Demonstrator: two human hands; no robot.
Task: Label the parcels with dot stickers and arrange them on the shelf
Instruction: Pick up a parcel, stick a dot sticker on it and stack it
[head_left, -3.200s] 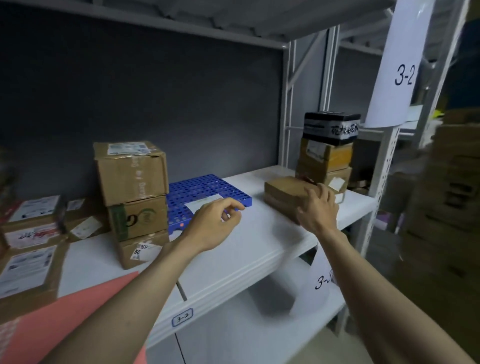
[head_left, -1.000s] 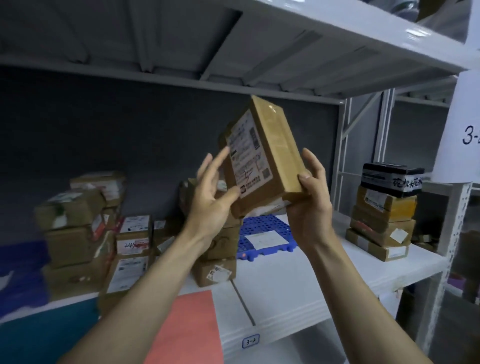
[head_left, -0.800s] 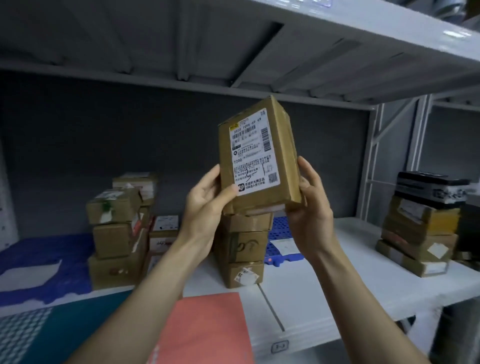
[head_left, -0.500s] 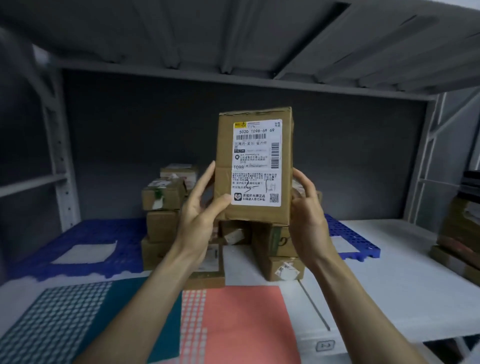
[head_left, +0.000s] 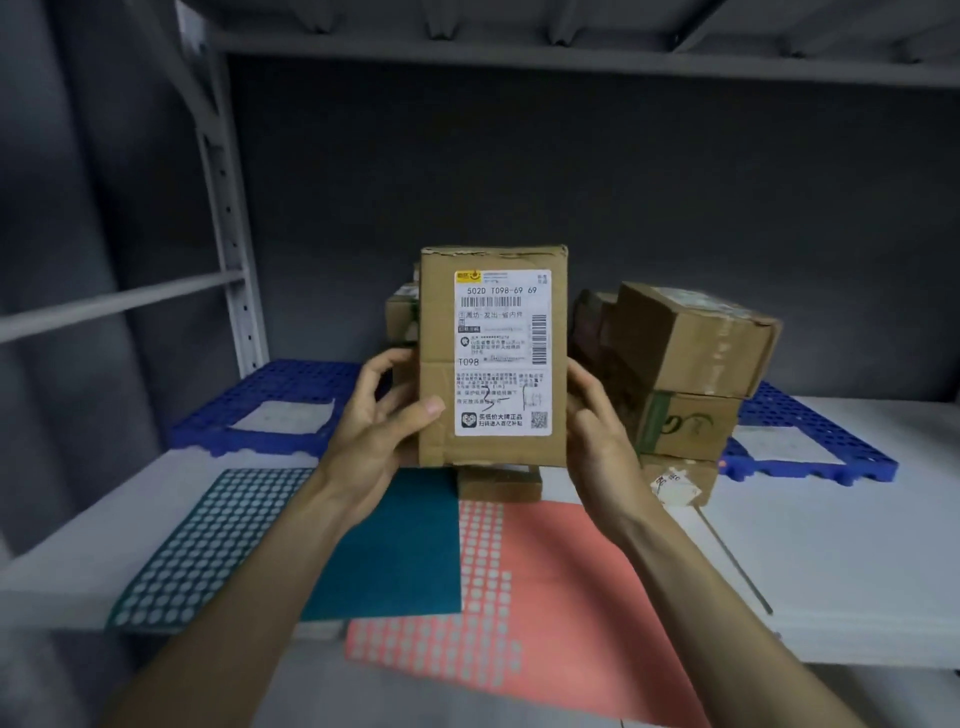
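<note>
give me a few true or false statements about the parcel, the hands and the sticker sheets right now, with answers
1. Both hands, left hand and right hand, hold the parcel upright. True.
2. The parcel's shipping label faces away from the camera. False: it faces the camera.
3. The teal sticker sheet lies left of the pink sticker sheet. True.
4. The pink sheet has every dot left. False: much of it is bare.
5. A stack of boxes stands right of the parcel. True.

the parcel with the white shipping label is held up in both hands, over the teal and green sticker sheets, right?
Not quite: the head view shows the parcel held by the left hand and right hand over a teal sheet and a pink sheet, not green.
</note>
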